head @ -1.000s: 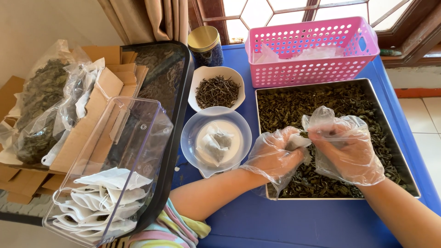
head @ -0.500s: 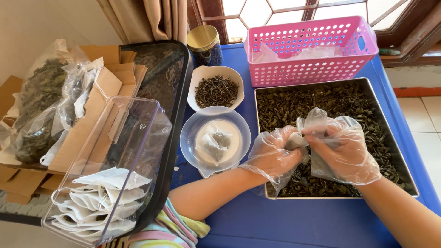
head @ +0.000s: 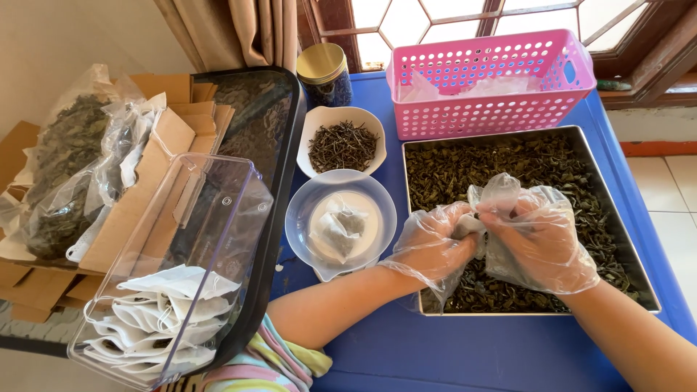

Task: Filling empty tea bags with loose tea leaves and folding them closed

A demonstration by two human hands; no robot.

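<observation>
- Pinching a small white filter bag between both gloved hands, left hand and right hand closed on it, over the metal tray of dried leaves.
- I should keep its mouth open and stay above the tray so spills drop back.
- Bowl with a filled bag sits just left.

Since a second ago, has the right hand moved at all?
Yes. The right hand has slid left over the metal tray, closing in on the left hand.
</observation>
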